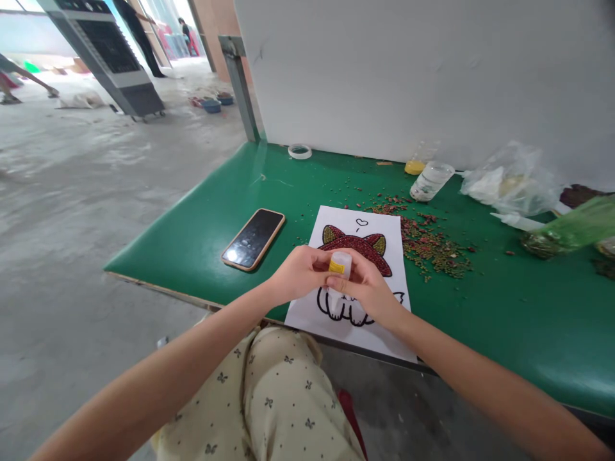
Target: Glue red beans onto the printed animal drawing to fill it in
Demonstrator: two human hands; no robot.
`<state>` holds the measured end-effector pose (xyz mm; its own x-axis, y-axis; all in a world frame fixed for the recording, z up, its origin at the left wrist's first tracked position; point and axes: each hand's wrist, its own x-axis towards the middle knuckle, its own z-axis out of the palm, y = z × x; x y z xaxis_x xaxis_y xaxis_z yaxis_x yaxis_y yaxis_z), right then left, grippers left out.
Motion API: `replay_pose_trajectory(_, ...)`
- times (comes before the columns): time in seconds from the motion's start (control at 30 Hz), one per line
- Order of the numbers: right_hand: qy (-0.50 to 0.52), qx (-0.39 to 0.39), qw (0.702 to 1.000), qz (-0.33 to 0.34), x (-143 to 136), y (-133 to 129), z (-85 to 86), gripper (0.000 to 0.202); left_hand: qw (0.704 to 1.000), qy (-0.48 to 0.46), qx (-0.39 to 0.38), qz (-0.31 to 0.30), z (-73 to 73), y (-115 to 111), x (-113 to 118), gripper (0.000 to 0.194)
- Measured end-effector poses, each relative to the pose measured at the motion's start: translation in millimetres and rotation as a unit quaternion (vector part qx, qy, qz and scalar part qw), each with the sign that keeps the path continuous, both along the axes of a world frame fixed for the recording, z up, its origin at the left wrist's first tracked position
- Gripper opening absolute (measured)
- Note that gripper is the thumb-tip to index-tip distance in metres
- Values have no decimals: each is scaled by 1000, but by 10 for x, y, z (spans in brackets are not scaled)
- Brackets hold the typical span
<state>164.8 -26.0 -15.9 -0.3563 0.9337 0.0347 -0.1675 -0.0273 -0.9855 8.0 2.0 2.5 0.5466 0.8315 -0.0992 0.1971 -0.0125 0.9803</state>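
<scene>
Both my left hand [303, 272] and my right hand [368, 282] are closed around a small whitish glue bottle [341, 261] with a yellow label. Its base faces up and its narrow end points down over the paper. Beneath the hands lies a white sheet of paper [391, 330] with a black-outlined cat-like animal. The animal's head [355, 243] is filled with dark red and greenish grains, partly hidden by my fingers. Bare outlines of its legs and tail show lower on the sheet.
Loose red and green beans [432, 246] are scattered right of the paper. A phone [254, 238] lies left. Behind are a tape roll [300, 152], a clear plastic cup [431, 181] and a plastic bag [512, 179]. A green bottle [571, 227] lies at right. A white panel [408, 77] backs the table.
</scene>
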Motion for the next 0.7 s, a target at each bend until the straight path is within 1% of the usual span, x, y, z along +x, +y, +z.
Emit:
replay_pose_trajectory(0.13, 3, 4, 1000, 0, -4, 8, -29, 31, 1000, 11, -1, 15, -9, -6, 10, 13)
replay_pose_trajectory(0.33, 3, 15, 1000, 0, 0, 22, -58, 32, 1000, 7, -12, 19, 3, -10, 24, 14)
replay_pose_trajectory(0.7, -23, 31, 999, -8, 29, 54, -2, 36, 999, -32, -7, 12, -29, 21, 38, 18)
